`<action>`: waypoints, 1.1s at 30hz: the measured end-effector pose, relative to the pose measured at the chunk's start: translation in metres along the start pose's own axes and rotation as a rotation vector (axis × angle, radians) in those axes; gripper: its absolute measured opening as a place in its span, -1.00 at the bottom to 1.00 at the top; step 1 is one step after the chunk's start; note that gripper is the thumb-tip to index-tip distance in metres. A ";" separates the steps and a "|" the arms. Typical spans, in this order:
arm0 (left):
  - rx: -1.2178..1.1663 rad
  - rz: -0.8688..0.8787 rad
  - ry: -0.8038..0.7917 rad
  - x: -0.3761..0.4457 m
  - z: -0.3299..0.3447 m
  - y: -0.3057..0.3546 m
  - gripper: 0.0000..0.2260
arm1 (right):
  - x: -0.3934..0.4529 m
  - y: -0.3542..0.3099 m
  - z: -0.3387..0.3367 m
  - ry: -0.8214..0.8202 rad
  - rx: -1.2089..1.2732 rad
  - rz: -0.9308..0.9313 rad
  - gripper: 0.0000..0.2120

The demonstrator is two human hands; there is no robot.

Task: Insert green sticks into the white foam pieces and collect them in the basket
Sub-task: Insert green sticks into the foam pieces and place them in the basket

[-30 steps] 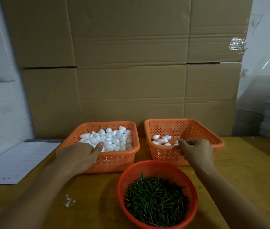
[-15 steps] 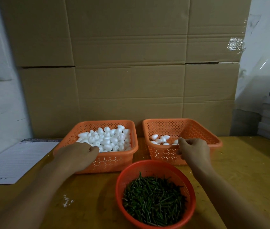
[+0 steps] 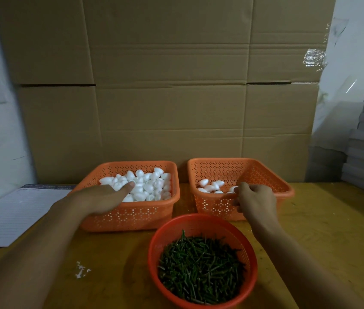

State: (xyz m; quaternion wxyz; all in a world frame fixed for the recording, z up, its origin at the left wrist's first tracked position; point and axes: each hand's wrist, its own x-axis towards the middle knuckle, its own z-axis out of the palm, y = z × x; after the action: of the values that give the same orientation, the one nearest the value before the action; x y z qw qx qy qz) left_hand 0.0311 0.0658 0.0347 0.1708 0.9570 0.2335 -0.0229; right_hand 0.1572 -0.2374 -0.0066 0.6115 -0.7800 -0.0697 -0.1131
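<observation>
Reaching left hand (image 3: 100, 198) over foam pieces (image 3: 145, 186).

Two orange baskets (image 3: 132, 216) with small punched holes hold white foam pieces (image 3: 145, 185). Nearer than them, the round red-orange basket (image 3: 201, 224) holds dark green sticks (image 3: 201, 266) — all on a yellow-brown table (image 3: 332, 230).

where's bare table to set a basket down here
Bare wood lies right of the right basket and round bowl, and front left below the paper sheet, apart from white crumbs. The middle is crowded: left basket, both baskets and bowl sit close.
</observation>
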 end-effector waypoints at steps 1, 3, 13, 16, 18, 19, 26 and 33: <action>-0.003 -0.013 0.023 0.003 -0.003 0.000 -0.38 | 0.000 0.000 0.000 0.003 0.006 0.005 -0.64; 0.074 -0.063 0.095 0.008 -0.008 -0.003 -0.46 | -0.001 -0.001 -0.001 0.006 0.017 0.012 -0.66; 0.433 -0.077 -0.151 0.006 -0.021 0.019 -0.52 | -0.001 -0.002 -0.002 -0.004 0.031 0.032 -0.67; 0.444 -0.076 -0.187 0.009 -0.020 0.019 -0.50 | 0.000 -0.002 -0.002 -0.006 0.035 0.032 -0.66; 0.414 -0.076 -0.211 0.014 -0.020 0.016 -0.51 | 0.000 -0.001 -0.002 -0.007 0.044 0.037 -0.67; 0.397 -0.076 -0.219 0.016 -0.019 0.013 -0.53 | 0.000 -0.001 -0.002 -0.008 0.047 0.040 -0.67; 0.356 0.020 -0.199 0.031 -0.018 -0.007 -0.71 | 0.000 -0.002 -0.002 -0.008 0.047 0.041 -0.66; -0.084 0.118 0.128 0.025 -0.023 -0.010 -0.75 | 0.000 -0.002 -0.001 -0.011 0.040 0.039 -0.65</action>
State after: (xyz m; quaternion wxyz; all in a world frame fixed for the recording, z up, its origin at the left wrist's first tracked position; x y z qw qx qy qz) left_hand 0.0479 0.0923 0.0499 0.1965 0.9606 0.1879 0.0580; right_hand 0.1564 -0.2382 -0.0042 0.6286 -0.7695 -0.0599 -0.0955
